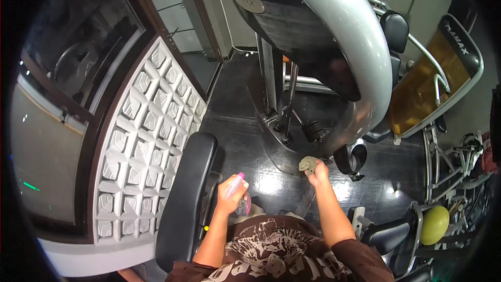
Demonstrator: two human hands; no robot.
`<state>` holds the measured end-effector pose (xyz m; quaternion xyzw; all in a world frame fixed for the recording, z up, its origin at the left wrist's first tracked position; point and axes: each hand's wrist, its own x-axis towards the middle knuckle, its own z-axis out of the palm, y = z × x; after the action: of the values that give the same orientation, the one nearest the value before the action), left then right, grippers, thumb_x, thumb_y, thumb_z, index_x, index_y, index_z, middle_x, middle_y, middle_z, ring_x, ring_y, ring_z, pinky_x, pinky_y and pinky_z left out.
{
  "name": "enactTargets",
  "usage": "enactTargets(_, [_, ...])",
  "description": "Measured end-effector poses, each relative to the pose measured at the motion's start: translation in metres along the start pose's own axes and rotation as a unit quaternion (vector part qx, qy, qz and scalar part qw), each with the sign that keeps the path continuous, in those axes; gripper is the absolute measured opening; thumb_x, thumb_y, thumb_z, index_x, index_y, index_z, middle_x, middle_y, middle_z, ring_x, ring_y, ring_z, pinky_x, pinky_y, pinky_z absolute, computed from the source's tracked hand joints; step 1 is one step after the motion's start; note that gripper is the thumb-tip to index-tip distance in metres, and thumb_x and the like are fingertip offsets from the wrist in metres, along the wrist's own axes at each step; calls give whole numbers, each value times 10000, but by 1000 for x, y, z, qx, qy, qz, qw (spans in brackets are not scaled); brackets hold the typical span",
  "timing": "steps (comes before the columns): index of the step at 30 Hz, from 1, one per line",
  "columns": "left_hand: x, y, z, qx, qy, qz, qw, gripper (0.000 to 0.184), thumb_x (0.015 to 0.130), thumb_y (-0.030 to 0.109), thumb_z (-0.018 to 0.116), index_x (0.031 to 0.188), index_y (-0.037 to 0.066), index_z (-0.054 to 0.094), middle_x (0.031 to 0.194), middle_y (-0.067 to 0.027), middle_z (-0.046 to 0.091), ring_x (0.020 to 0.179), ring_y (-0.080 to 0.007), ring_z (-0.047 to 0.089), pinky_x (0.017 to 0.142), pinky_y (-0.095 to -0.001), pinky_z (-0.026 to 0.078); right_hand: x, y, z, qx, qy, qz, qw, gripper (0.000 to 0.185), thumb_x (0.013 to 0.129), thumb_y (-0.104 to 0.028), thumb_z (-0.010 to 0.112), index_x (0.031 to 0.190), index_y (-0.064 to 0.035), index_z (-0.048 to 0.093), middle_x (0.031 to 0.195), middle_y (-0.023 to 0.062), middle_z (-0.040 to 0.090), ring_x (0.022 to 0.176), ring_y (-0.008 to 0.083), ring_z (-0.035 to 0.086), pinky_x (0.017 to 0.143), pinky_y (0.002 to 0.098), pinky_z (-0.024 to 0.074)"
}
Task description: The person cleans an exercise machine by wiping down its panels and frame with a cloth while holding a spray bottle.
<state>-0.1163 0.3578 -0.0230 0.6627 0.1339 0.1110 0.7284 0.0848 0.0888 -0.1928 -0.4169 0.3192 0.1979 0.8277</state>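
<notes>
Left hand [227, 201] closed around a bottle [236, 185], held in front of the body, above the floor [266, 196]. Pink tip of the bottle points forward, away from the wearer, leaning slightly right; the long axis seems to slant the same way, though the fingers hide much of it. More clear and pink plastic shows below the fingers.

Right hand [318, 174] bunched on a cloth [307, 165], grey-green, soft, crumpled into a lump that pokes out ahead of the fingers. No clear long axis to it. Hands well apart.

Floor dark, boarded, glossy, with bright reflections. Ahead, a big exercise machine [373, 36]: thick silver curved tube, smooth black panel, oval badge. Its lower end stands just beyond the cloth, blocking the way forward. Black cup holder [350, 159] just right of the right hand.

Left side: long black padded bench [182, 203], rounded end, near the left forearm; beyond it a white wall panel [140, 149] in raised geometric relief. Right side: black seat [387, 236], yellow-green ball [434, 225], orange-brown board [425, 86] in a silver frame.
</notes>
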Motion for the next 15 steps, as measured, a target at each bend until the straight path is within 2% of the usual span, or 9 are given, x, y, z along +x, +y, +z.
enactTargets(3, [17,10,-10,0,-16,0,1000,99,902,55,655,878,-28,606,767,-83,613,567,-159,610,533,-285,485,6,15,27,14,-71,-22,997,269,997,-169,407,1100,-27,611,983,109,699,736,236,662,524,325,442])
enactTargets(4, [23,12,-13,0,-21,1,1000,101,905,57,656,874,-26,605,761,-81,611,564,-158,609,532,-285,485,-7,16,43,-21,5,-37,999,261,1002,-141,394,1101,-39,613,972,98,704,741,228,667,535,330,449])
enactTargets(8, [35,14,-22,8,-48,-11,999,103,907,58,663,868,-17,603,734,-72,603,551,-157,604,527,-287,485,-32,25,48,-96,-23,-17,995,245,1022,-151,412,1149,-38,588,1038,113,694,790,229,683,539,361,480])
enactTargets(11, [40,10,-27,11,-68,-13,998,97,905,53,663,875,-17,604,727,-72,602,548,-156,603,526,-288,486,-38,28,38,-125,-23,-53,990,251,1025,-162,424,1176,-25,570,1069,123,685,810,233,686,537,357,488])
enactTargets(15, [42,8,-36,-1,-72,-14,997,68,900,31,662,875,-10,614,745,-48,598,563,-124,599,529,-273,483,-31,12,24,17,39,-72,996,258,1005,-136,396,1097,-21,607,893,112,696,708,231,674,491,335,467])
